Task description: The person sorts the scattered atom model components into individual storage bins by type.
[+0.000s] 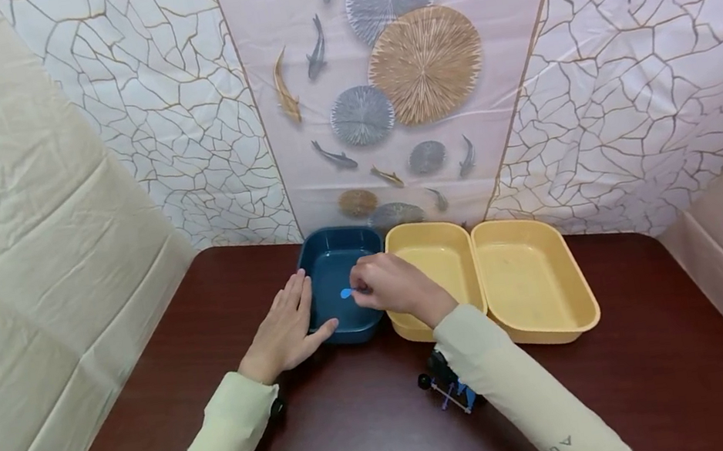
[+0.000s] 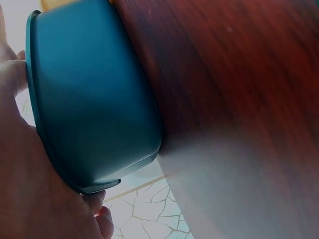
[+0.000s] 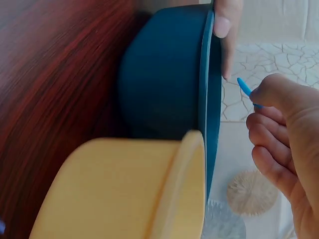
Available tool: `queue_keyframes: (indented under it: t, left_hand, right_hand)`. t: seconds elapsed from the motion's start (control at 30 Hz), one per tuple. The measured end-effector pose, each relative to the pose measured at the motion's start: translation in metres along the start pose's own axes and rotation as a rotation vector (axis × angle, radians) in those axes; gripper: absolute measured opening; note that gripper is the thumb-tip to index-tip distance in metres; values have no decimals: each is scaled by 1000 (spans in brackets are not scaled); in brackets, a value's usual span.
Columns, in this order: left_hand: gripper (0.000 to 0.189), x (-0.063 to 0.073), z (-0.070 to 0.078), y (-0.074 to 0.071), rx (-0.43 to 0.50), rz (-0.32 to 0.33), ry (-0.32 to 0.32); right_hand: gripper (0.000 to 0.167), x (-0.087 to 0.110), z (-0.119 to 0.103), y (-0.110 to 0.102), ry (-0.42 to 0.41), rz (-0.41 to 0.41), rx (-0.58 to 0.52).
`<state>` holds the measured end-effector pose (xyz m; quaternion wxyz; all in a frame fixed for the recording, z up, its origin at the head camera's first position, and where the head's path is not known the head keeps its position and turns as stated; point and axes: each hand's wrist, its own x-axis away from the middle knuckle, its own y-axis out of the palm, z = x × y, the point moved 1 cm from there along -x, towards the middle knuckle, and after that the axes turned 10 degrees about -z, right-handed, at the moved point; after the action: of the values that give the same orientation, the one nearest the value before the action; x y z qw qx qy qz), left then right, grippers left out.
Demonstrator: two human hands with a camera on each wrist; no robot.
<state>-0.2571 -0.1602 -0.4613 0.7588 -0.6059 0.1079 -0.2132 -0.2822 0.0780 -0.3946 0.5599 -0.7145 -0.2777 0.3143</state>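
My left hand [image 1: 285, 326] lies with straight fingers over the left rim of a dark teal plastic tub [image 1: 353, 335], its thumb spread across the near corner. Above that tub, my right hand [image 1: 393, 283] pinches a small bright blue piece [image 1: 345, 293] with a rounded end between thumb and forefinger. From the right wrist view, the blue piece [image 3: 243, 86] pokes out past the thumb tip, above the level of the tub's rim; its other end is hidden by the fingers.
Two yellow tubs [image 1: 534, 278] stand side by side to the right of the teal one. Near my right sleeve, a small assembly of blue rods and black wheels [image 1: 452, 391] lies on the dark wooden table [image 1: 364, 428]. Patterned cloth hangs behind the table.
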Motion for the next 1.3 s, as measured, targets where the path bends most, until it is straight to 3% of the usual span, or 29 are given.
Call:
queue_keyframes:
  t: [0.33,0.63,0.83,1.07,1.3]
  left_hand:
    - [99,1,-1,-2,3,5,11]
    - [99,-3,-3,2,0,4,13]
    - [98,-1,-3,-1,-5,5,11]
    - [97,0,-2,-3,-10,-7,8]
    - [99,0,0,-3,-6,-2,6]
  right_hand:
    - [12,-29,6,21,61,-78,-36]
    - [18,-42,13,41,134,-217,-35]
    - [15,-47,12,46,145,-264,-38]
    - [11,-47,12,39,138,-283,-45]
    - [17,-30,22,4,88,-264,-51]
